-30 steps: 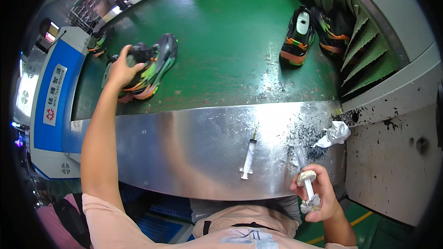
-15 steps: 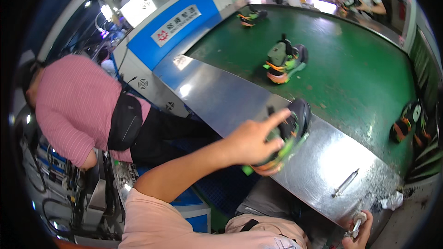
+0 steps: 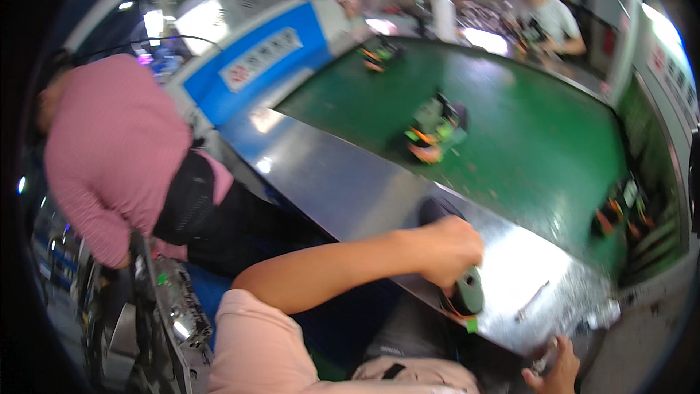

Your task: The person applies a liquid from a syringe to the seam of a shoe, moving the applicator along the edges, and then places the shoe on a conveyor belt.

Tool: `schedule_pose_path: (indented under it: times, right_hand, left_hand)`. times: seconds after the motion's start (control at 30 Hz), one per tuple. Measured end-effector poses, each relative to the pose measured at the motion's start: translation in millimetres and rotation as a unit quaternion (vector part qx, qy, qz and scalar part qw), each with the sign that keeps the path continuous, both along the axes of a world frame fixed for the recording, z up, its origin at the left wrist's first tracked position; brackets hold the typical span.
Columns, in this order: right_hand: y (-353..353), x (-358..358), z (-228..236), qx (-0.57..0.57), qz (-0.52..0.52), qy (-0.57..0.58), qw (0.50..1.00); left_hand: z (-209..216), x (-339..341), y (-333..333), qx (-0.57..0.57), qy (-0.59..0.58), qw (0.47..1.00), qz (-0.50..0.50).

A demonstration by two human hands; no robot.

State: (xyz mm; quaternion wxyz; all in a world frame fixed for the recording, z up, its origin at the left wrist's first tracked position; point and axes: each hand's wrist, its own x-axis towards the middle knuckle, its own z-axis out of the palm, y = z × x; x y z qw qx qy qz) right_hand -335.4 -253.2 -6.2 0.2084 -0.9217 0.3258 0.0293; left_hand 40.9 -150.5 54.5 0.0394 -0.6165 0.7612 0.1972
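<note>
My left hand point(image 3: 453, 252) is closed over a shoe at the near edge of the steel ledge. The dark green heel of the shoe point(image 3: 469, 293) shows below my knuckles, and its dark toe sticks out behind the hand. The fingertips and the middle of the shoe are hidden. At the lower right, my right hand point(image 3: 560, 371) has its fingers curled round a small metal tool point(image 3: 543, 359), whose kind is too blurred to make out. Between the hands and the ledge's far corner lies a slim metal tool point(image 3: 533, 301).
On the green belt point(image 3: 525, 146) stand a pair of shoes point(image 3: 434, 131), with more shoes point(image 3: 379, 53) farther back and others point(image 3: 623, 204) at the right. A white crumpled piece point(image 3: 604, 315) lies at the ledge's end. One person point(image 3: 117, 153) bends at the left; another point(image 3: 550, 25) is across the belt.
My left hand has gone from a pointing finger to a closed grip on the shoe, which has turned, its heel now toward the lower right. The view has tilted upward.
</note>
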Motion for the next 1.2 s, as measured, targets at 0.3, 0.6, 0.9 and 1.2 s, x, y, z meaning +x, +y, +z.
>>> schedule_pose_path:
  times: [0.3,0.6,0.9,1.2]
  right_hand:
    - [-5.9,13.5,2.4,0.35,-0.157,-0.186,0.905]
    - [10.9,88.3,53.0,0.672,-0.062,-0.416,0.609]
    - [21.6,197.7,44.3,0.818,-0.045,-0.309,0.483]
    - [27.4,196.7,48.3,0.734,-0.04,-0.289,0.614]
  left_hand:
    - [-44.5,-50.1,91.8,-0.394,0.1,0.906,0.12]
    - [-50.2,-67.4,113.7,-0.369,0.088,0.913,0.147]
    - [-46.6,-60.9,114.4,-0.367,0.094,0.915,0.142]
    - [-45.8,-58.0,112.3,-0.362,0.094,0.918,0.128]
